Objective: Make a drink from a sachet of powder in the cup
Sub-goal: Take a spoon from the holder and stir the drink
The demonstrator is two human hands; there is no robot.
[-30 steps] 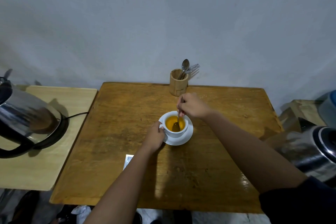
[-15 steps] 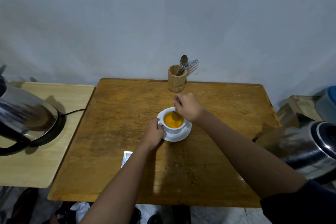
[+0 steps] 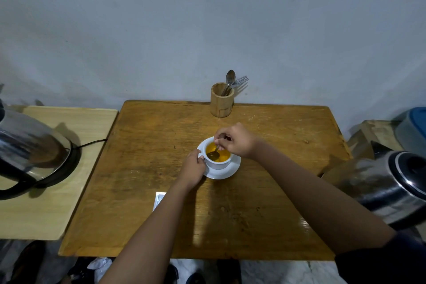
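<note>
Stirring the drink — cup [image 3: 218, 162] on its saucer [image 3: 227, 172], centre of frame.
My right hand [image 3: 235, 139] grips the spoon [image 3: 214, 154] in orange liquid; my left hand [image 3: 193, 168] clasps the cup's handle — sachet [image 3: 159, 198] lower-left on the surface [image 3: 143, 159].

Wooden worktop [image 3: 143, 168]: bears a white saucer [image 3: 228, 172] under a cup [image 3: 219, 162], a wooden cutlery holder [image 3: 221, 104] at the far edge, a partly hidden white sachet [image 3: 159, 198].

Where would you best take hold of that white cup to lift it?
Probably by the small handle on the white ceramic cup, coming from the side where the left hand already steadies it. It is full of orange drink, and the right hand holds a metal spoon over the rim.
</note>
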